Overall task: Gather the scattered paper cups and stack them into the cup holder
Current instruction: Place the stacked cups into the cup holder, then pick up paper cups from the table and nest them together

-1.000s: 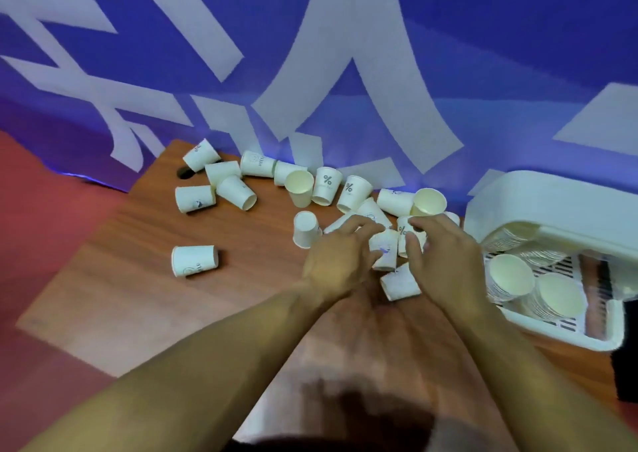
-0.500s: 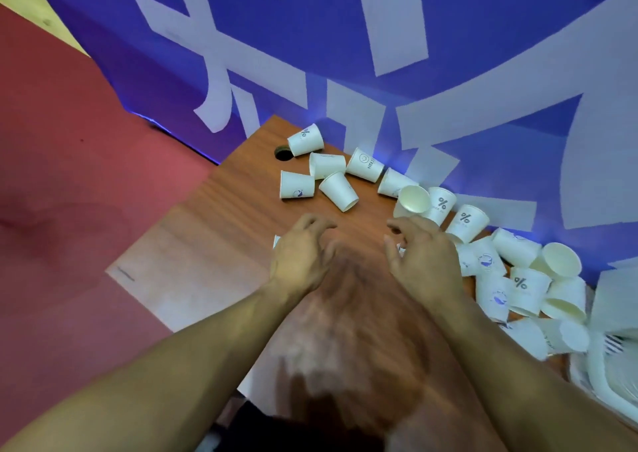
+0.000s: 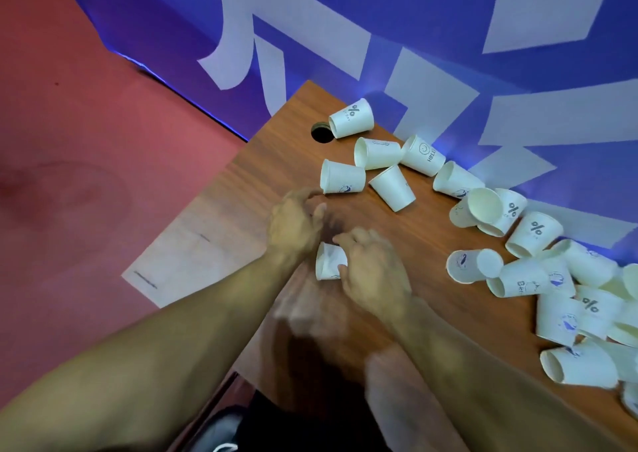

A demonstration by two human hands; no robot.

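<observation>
Several white paper cups lie tipped over on the wooden table (image 3: 276, 161). One group (image 3: 376, 154) lies at the far corner, and a bigger pile (image 3: 566, 299) runs along the right. A single cup (image 3: 328, 261) lies on its side near the table's left edge. My right hand (image 3: 374, 273) holds it, with fingers over its top and thumb against its side. My left hand (image 3: 297, 225) hovers just left of it with bent fingers and holds nothing I can see, a little short of another cup (image 3: 341, 177). The cup holder is out of view.
A round cable hole (image 3: 322, 133) sits in the table's far corner, next to a cup. A blue banner (image 3: 448, 37) with white shapes hangs right behind the table. Red floor (image 3: 86, 175) lies beyond the table's left edge. The image is motion-blurred near my forearms.
The view has swung left and the cup holder has left the frame. Both hands moved from the right-hand pile toward the left side of the table. My right hand now holds the lone cup.
</observation>
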